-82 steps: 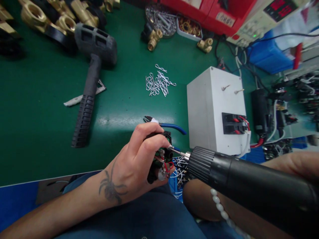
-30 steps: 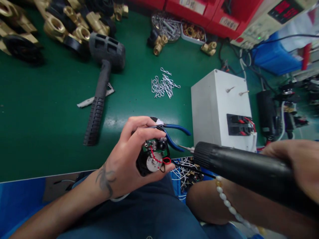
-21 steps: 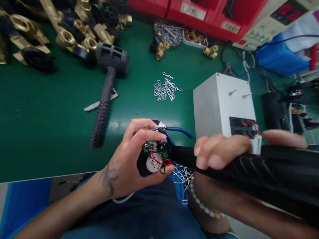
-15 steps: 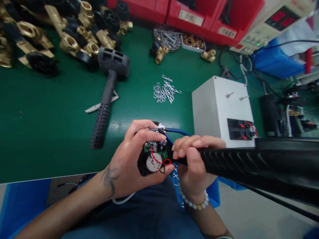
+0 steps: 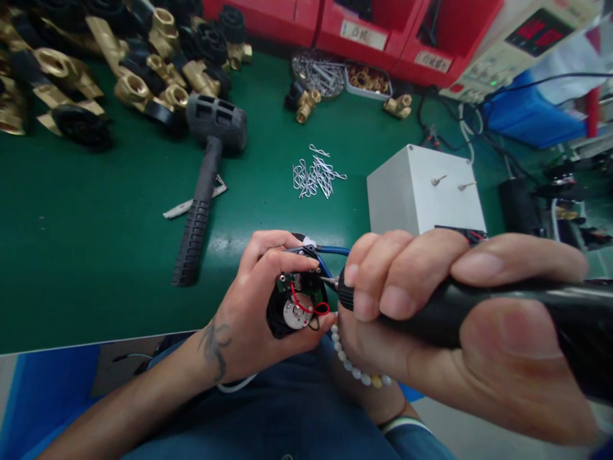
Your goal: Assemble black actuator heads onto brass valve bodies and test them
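Observation:
My left hand [image 5: 261, 300] is closed around a small black housing [image 5: 278, 322]. Inside it show a green circuit board, a round silver motor [image 5: 297, 311], and red and black wires. A blue cable [image 5: 332, 250] runs out at the upper right. My right hand [image 5: 445, 319], large and close to the camera, wraps around a black electric screwdriver [image 5: 431, 316]. Its metal bit [image 5: 328, 280] points at the right side of the housing; whether the tip touches a screw cannot be made out.
A black mallet [image 5: 196, 223] lies on the green table [image 5: 110, 255] across a pale tool. Wire clips [image 5: 313, 176] lie in a pile. Brass valves [image 5: 131, 89] crowd the back left; red bins [image 5: 364, 32] line the back. A grey box [image 5: 393, 198] stands to the right.
My right hand has shifted its grip up the screwdriver, closer to the camera. The bit now shows beside the housing. My left hand keeps its hold.

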Tool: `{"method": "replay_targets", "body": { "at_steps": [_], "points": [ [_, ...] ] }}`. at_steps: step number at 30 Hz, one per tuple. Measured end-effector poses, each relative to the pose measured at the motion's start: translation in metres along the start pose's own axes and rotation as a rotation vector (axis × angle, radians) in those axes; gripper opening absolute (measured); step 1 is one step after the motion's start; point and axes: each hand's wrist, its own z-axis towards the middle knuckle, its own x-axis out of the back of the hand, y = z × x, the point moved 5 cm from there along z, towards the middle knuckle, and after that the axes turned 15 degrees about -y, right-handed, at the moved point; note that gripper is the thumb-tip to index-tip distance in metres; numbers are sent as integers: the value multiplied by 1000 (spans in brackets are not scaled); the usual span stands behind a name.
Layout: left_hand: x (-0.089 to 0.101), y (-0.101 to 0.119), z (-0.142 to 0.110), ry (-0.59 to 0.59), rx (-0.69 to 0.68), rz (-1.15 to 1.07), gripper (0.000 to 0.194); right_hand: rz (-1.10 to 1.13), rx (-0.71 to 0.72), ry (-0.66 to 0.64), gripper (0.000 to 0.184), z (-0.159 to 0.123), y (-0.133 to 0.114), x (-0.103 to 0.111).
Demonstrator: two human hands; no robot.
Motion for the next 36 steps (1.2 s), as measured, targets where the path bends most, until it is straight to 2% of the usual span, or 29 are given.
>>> {"method": "replay_targets", "body": {
  "at_steps": [4, 11, 14, 16, 18, 20, 23, 26, 31, 36],
  "points": [
    [-3, 2, 0, 35, 8, 16, 41, 71, -43, -113, 39, 9, 13, 3],
    [-6, 4, -1, 59, 11, 61, 46, 172, -113, -102, 55, 18, 36, 7],
    [-7, 5, -1, 38, -28, 44, 50, 362, -194, -152, 57, 28, 34, 8],
    [-7, 6, 0, 36, -59, 37, 52, 502, -285, -85, 55, 34, 33, 14],
    [-8, 7, 0, 41, -76, 42, 50, 560, -377, 56, 53, 35, 34, 21],
    [-8, 8, 1, 33, -75, 49, 47, 605, -416, 114, 51, 34, 37, 20],
    [-10, 9, 2, 3, -67, 52, 43, 708, -398, 28, 48, 31, 45, 9],
    [-11, 10, 2, -15, -57, 51, 43, 707, -377, 13, 47, 27, 52, 3],
    [-11, 10, 2, -37, -43, 44, 43, 671, -456, -99, 51, 28, 51, -3],
    [-11, 11, 3, -45, -39, 56, 42, 704, -481, -121, 52, 30, 51, -3]
  ]
}}
